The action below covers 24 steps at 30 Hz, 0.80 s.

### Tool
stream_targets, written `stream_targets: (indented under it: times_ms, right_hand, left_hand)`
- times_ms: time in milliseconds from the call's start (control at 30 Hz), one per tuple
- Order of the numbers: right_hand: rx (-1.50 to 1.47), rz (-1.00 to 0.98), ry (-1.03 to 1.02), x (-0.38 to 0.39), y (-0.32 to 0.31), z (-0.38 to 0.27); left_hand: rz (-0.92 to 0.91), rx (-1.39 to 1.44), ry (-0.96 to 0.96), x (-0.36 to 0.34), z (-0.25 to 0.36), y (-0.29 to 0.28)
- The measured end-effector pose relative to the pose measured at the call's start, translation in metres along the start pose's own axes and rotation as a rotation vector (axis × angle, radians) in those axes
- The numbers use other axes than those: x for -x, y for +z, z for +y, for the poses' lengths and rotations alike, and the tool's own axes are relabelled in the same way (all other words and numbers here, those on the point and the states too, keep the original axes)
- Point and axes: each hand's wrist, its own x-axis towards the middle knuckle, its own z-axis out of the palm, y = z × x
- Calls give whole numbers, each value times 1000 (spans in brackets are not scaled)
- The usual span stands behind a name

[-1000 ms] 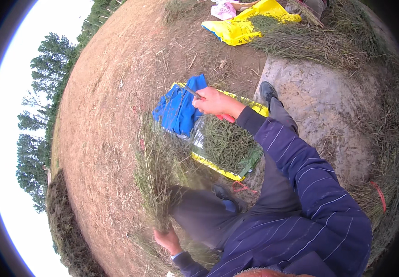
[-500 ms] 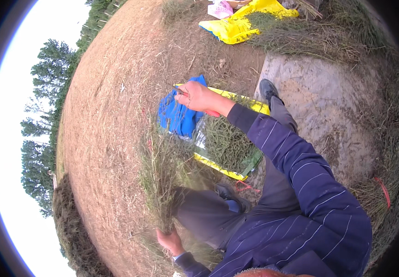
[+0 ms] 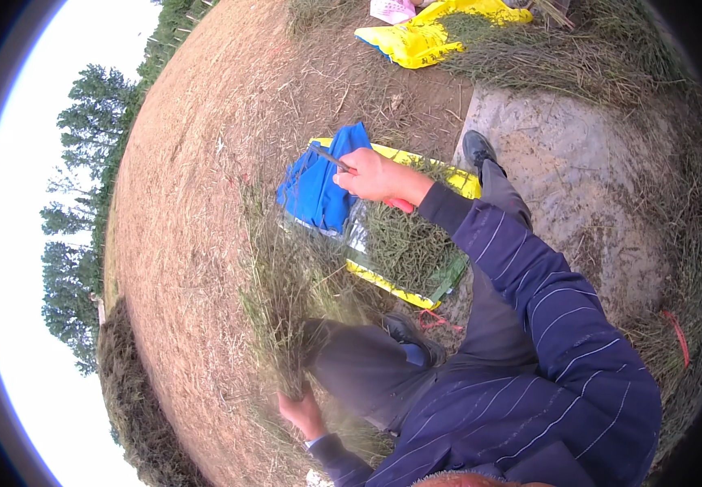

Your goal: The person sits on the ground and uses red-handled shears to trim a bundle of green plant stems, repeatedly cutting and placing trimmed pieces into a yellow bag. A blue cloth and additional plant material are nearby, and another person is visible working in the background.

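Note:
At the lower left, my left hand (image 3: 302, 412) is closed round the base of a bundle of dry green stems (image 3: 276, 312), which fans upward beside my bent knee. My right hand (image 3: 375, 175) grips a red-handled cutting tool (image 3: 328, 157); its narrow dark blade points up and left, and most of its handle is hidden in my fist. Below that hand lies a yellow-edged sack (image 3: 391, 290), spread flat, with a heap of green plant cuttings (image 3: 412, 252) on it. A blue cloth (image 3: 316, 195) covers the sack's left corner.
Dry stubble ground (image 3: 180, 195) stretches to the left. A grey sheet (image 3: 558, 162) lies at right, near my shoe (image 3: 478, 150). More cut stems (image 3: 562, 61) and a yellow bag (image 3: 416, 45) are at the top. Red ties (image 3: 677, 339) show at far right and by my other shoe (image 3: 412, 337).
My right hand has moved slightly right and down with the tool, whose blade now shows more. The left hand still holds the stems, whose tops have shifted a little left.

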Motion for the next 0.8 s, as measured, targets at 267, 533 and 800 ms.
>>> stream_targets:
  times_ms: [267,533,800]
  right_hand:
    - [61,-87,-24,5,19,-7]
    - [10,-51,-71,3,36,-23]
    - [9,97,-44,4,30,-17]
  left_hand:
    - [-20,120,-72,1,14,-2]
    - [-23,49,13,-1,-3,-2]
    - [-83,80,-21,1,11,-5]
